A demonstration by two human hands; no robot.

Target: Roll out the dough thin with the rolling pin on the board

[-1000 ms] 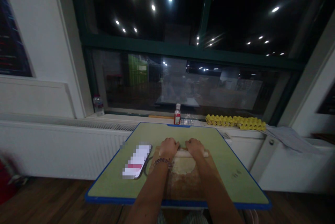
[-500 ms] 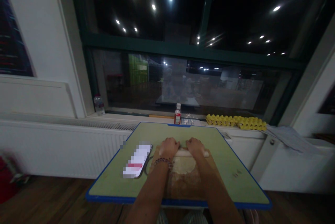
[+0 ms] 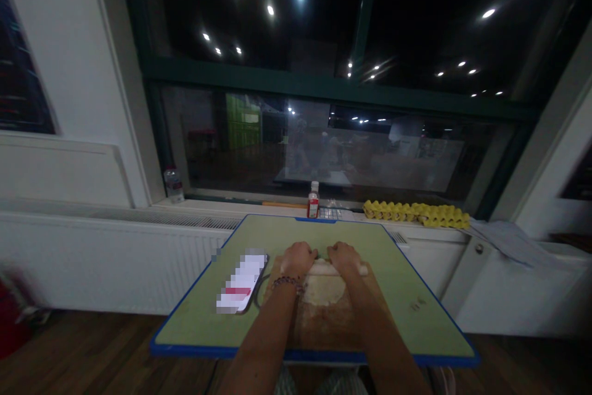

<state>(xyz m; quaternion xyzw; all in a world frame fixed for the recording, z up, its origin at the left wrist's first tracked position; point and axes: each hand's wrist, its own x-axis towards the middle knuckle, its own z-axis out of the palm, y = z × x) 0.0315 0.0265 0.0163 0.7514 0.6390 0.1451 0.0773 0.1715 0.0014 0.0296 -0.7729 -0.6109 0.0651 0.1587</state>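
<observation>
My left hand (image 3: 298,257), with a beaded bracelet (image 3: 285,282) at the wrist, is closed over the left part of a pale rolling pin (image 3: 363,268). Over its right part my right hand (image 3: 345,256) is curled in the same way, and the pin's end sticks out beyond it. The pin lies across the far part of a flat sheet of dough (image 3: 324,291). A bit of dough shows at the pin's far side between my hands. Under the dough is a wooden board (image 3: 330,330), partly hidden by my forearms.
The board rests on a light green table (image 3: 420,327) with a blue edge. A phone (image 3: 243,284) with a lit screen lies to the left, a dark cable beside it. On the windowsill stand a red-labelled bottle (image 3: 313,203), yellow egg trays (image 3: 416,214) and a clear bottle (image 3: 174,185).
Dough now shows along the pin's far side between my hands, where a darker gap was before. My hands stay in nearly the same place on the pin.
</observation>
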